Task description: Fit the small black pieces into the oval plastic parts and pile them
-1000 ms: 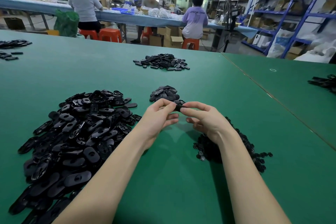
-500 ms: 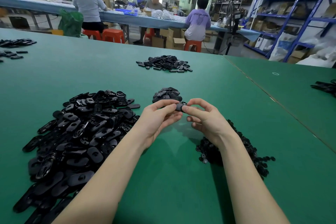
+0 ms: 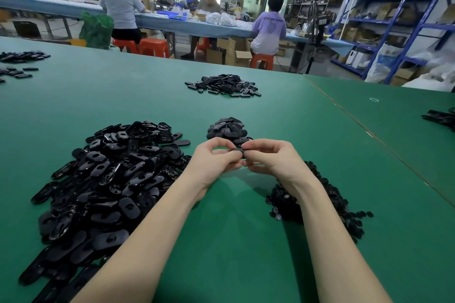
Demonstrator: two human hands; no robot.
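We pinch 1 oval part between our left hand and right hand, above the green table, just in front of the small pile.

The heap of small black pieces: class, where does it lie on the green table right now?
In the head view, the heap of small black pieces lies on the green table at the right, partly hidden under the right forearm, across from the large pile of oval plastic parts.
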